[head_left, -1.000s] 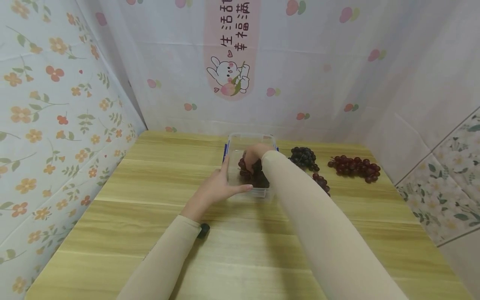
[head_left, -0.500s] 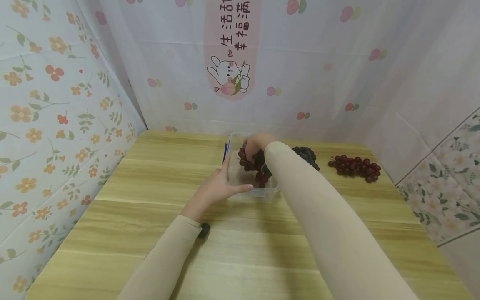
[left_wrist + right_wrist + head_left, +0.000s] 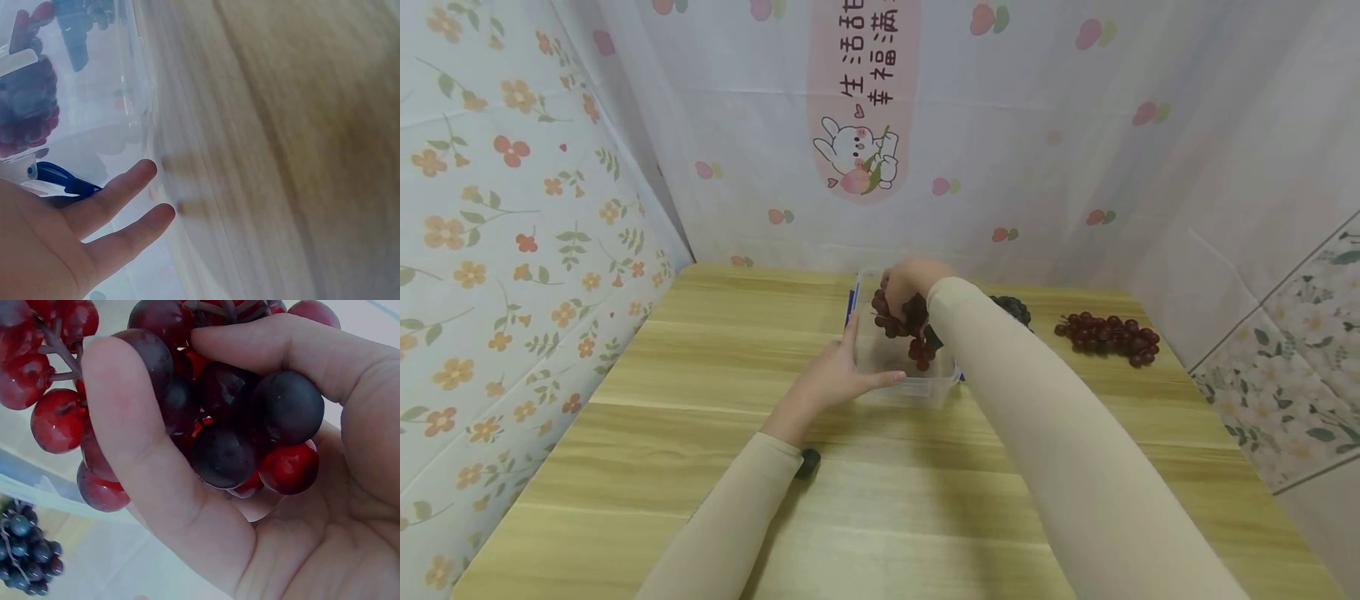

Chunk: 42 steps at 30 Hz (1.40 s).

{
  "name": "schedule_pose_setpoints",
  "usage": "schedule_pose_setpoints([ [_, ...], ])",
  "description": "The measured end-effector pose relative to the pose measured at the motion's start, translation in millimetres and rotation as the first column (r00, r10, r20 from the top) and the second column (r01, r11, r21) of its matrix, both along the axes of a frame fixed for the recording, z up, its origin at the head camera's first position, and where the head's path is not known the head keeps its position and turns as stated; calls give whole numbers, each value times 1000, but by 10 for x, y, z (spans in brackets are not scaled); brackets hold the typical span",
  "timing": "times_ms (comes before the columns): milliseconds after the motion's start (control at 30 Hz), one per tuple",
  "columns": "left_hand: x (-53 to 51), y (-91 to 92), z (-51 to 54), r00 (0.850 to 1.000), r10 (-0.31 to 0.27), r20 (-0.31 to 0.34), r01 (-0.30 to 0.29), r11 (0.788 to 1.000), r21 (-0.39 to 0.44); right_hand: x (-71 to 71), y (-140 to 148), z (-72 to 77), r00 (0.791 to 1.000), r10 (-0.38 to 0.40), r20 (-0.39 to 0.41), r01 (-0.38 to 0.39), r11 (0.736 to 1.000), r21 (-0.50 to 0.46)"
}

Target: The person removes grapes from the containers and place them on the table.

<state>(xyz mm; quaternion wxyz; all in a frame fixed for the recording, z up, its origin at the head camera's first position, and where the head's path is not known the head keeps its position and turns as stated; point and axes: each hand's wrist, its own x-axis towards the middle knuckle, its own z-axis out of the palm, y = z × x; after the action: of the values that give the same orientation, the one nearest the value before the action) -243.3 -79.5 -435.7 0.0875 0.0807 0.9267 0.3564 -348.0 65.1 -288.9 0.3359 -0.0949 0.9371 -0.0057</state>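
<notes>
My right hand [image 3: 914, 282] grips a bunch of red grapes [image 3: 921, 350] inside the outline of a clear plastic box [image 3: 917, 388]. Close up in the right wrist view, thumb and fingers curl round dark and bright red grapes [image 3: 226, 390]. Whether the bunch touches the box floor I cannot tell. My left hand [image 3: 833, 375] lies at the box's near left corner, thumb stretched along the front and a finger along the left side. Two straight fingers [image 3: 122, 190] show in the left wrist view, near a blue latch [image 3: 65, 180].
Black grapes [image 3: 1011, 308] lie right of the box, partly behind my right sleeve. A longer red bunch [image 3: 1107, 335] sits farther right on the wooden table [image 3: 737, 333]. A printed curtain [image 3: 1045, 167] hangs behind. A small dark object [image 3: 808, 463] shows by my left sleeve.
My right hand has risen slightly with the red grapes, and part of the bunch now hangs lower left. A small red bunch right of the arm has gone from sight. My left hand stays put.
</notes>
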Motion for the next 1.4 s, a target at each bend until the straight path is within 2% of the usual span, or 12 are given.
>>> schedule_pose_setpoints([
  [233, 4, -7, -3, 1000, 5, -18, -5, 1000, 16, 141, -70, 200, 988, -145, 54, 151, 981, -119],
  [533, 5, 5, 8, 999, -2, -45, 2, 1000, 14, 222, -132, 412, 998, -57, -38, 55, 997, -59],
  [767, 9, 13, 14, 999, -1, -38, 1, 1000, 5, 334, -78, 598, 998, -49, -46, 46, 997, -58],
  [900, 10, 15, 12, 999, -1, -40, 1, 1000, -2, 365, -14, 684, 998, -17, -64, 17, 1000, -5],
  [1067, -1, 20, 6, 999, 6, -34, -6, 1000, -8, 380, 94, 773, 997, -24, -69, 26, 999, 28],
  [1400, 2, 27, 15, 1000, 2, -29, -2, 1000, 2, 393, 432, 834, 993, -75, -88, 77, 997, 10],
])
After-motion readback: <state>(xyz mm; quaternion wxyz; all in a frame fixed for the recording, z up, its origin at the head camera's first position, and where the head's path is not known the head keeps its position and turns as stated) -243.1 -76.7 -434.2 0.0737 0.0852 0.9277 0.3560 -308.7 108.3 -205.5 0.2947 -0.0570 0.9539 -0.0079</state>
